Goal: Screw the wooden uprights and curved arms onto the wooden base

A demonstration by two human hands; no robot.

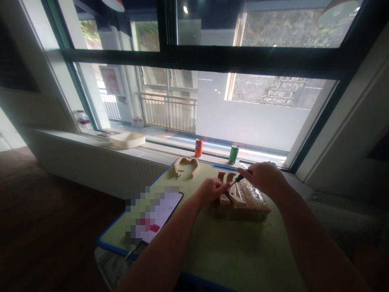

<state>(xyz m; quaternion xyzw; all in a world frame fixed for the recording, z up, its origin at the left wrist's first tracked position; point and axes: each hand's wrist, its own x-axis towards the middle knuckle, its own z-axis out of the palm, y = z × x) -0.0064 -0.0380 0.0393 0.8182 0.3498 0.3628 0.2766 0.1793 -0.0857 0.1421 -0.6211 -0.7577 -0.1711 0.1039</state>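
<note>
The right hand (263, 179) pinches a screwdriver (239, 178) in its fingers, tip at the curled left hand (210, 192), whose hold I cannot tell. Below the fingers, a wooden panel (247, 199) sits on the worktop (231, 247); wooden pieces (225, 176) lie unattached beyond, then a U-shaped wooden frame (186, 163) beside small screws (180, 170).

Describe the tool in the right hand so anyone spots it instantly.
From the big window, drop to the blue-edged green mat below it. Above the mat's far half, the right hand pinches a small screwdriver, its black handle and thin metal shaft angled toward the left hand. It is the only dark, slender tool among the pale wooden parts.
</note>
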